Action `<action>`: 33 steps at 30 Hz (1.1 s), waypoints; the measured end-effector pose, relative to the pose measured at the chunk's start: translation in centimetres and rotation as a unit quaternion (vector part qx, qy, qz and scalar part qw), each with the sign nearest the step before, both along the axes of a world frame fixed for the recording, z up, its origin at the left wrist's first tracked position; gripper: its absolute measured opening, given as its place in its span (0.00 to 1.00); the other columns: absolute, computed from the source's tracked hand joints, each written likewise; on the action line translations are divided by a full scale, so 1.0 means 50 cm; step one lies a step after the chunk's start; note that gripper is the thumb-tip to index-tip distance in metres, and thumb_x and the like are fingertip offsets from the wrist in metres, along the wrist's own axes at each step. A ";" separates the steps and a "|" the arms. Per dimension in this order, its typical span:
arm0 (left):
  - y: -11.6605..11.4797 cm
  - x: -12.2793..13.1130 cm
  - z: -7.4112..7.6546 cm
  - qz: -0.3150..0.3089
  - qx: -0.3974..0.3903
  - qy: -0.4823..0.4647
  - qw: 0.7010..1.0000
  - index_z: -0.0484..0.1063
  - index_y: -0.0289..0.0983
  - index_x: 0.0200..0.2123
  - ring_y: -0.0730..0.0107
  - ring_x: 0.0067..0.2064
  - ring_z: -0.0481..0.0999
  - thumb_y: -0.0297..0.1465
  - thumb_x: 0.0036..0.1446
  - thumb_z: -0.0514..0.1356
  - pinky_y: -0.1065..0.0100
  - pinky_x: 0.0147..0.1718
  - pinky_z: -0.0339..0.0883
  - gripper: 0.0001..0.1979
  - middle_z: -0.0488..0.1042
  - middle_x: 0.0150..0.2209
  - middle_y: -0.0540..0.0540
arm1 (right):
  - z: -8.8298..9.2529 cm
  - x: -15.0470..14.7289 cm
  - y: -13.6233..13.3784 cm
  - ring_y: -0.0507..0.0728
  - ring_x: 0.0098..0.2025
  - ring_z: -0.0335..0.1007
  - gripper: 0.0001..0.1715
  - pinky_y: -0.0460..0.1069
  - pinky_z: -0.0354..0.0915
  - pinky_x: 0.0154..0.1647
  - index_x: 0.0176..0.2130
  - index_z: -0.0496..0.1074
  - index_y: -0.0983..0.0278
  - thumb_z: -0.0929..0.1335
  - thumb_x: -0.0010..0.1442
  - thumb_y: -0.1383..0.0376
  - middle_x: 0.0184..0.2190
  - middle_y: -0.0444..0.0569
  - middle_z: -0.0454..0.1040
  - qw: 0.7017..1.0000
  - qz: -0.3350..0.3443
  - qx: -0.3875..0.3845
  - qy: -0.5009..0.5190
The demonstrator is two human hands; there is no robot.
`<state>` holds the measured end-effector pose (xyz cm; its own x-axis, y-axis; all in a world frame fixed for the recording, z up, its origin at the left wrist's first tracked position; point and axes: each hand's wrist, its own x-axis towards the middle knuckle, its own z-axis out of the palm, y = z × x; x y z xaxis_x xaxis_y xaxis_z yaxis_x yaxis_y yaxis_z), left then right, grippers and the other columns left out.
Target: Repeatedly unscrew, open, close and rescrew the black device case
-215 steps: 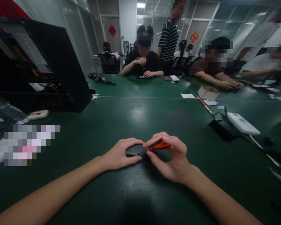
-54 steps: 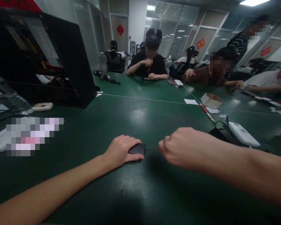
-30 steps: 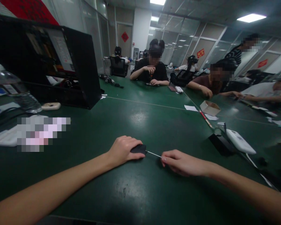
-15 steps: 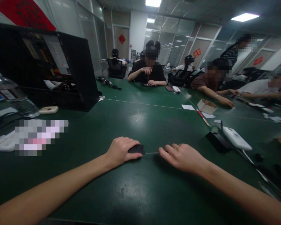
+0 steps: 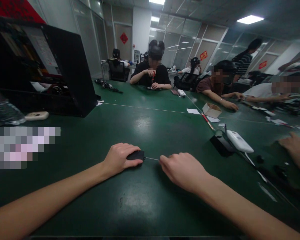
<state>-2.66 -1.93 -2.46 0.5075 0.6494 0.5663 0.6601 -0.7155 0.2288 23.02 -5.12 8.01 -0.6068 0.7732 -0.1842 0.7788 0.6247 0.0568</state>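
My left hand point(image 5: 120, 156) lies on the green table with its fingers wrapped over a small black box-like object point(image 5: 136, 155). The thumb runs along the near side of the box, and part of it is hidden under the palm. From its right end a thin, pale, straight rod point(image 5: 152, 158) runs across to my right hand point(image 5: 181, 168). The right hand's fingers are curled closed around the far end of that rod, and whatever lies inside the fist is hidden. A short gap separates the two hands.
An open black computer case point(image 5: 72, 73) stands at the left, with a clear bottle point(image 5: 7, 108) in front. To the right are a white device with a cable point(image 5: 240, 141), a black box point(image 5: 221, 145) and a small carton point(image 5: 211, 110). Other people work around the table point(image 5: 140, 130).
The view has swung slightly, so most things sit further left. My left hand still holds the black object. The rod now slopes down toward my right hand, whose fist has turned a little.
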 end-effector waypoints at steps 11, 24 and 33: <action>0.003 0.002 -0.007 0.006 0.010 0.003 1.000 0.78 0.36 0.45 0.57 0.39 0.83 0.51 0.66 0.58 0.61 0.38 0.69 0.24 0.84 0.40 0.43 | 0.070 -0.076 -0.004 0.59 0.31 0.79 0.17 0.48 0.62 0.27 0.42 0.78 0.72 0.61 0.64 0.77 0.30 0.59 0.80 0.956 0.193 0.128 -0.180; 0.000 0.007 -0.001 -0.034 0.003 0.002 0.999 0.78 0.36 0.45 0.58 0.37 0.83 0.52 0.65 0.58 0.63 0.36 0.69 0.24 0.83 0.38 0.43 | 0.070 -0.019 0.051 0.60 0.33 0.79 0.18 0.50 0.62 0.31 0.38 0.79 0.64 0.63 0.69 0.61 0.31 0.54 0.80 0.995 0.063 -0.033 -0.072; -0.001 0.010 0.003 -0.033 -0.007 -0.003 0.999 0.78 0.35 0.45 0.56 0.37 0.83 0.52 0.64 0.59 0.61 0.36 0.70 0.24 0.83 0.38 0.42 | 0.009 0.024 0.085 0.55 0.30 0.75 0.19 0.48 0.56 0.32 0.38 0.76 0.62 0.62 0.72 0.56 0.28 0.49 0.78 0.993 0.113 -0.020 -0.025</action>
<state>-2.17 -1.96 -2.30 0.5464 0.6225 0.5603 0.6094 -0.7544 0.2439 24.24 -0.88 8.49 -0.7535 0.6097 -0.2461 0.6150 0.7859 0.0643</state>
